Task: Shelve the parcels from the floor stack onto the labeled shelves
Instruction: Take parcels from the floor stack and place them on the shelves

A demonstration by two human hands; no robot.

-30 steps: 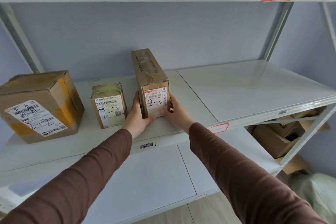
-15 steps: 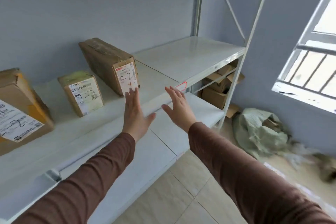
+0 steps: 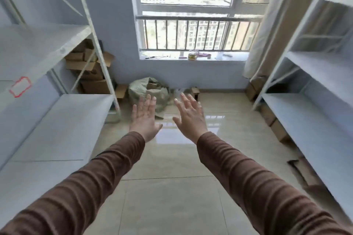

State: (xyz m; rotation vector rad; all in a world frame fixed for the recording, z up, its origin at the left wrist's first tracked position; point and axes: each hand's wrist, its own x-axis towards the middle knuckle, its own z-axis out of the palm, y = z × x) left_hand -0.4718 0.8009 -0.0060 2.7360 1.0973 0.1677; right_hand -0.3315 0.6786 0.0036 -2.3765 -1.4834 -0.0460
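Note:
My left hand and my right hand are stretched out in front of me over the tiled floor, fingers spread, holding nothing. A greenish woven sack with brown parcels showing in its mouth lies on the floor under the window, beyond both hands. White metal shelves run along the left, with a red-outlined label on one shelf edge. The parcels on the left shelf are out of view.
A second white shelf unit lines the right wall, with cardboard boxes under it. Stacked cardboard boxes fill the left corner behind the shelf post. A barred window with a jar on its sill faces me.
Both hands let go of the tall brown parcel, which stayed standing on the left shelf. My view swung right from that shelf to the window and the sack; hands stay open.

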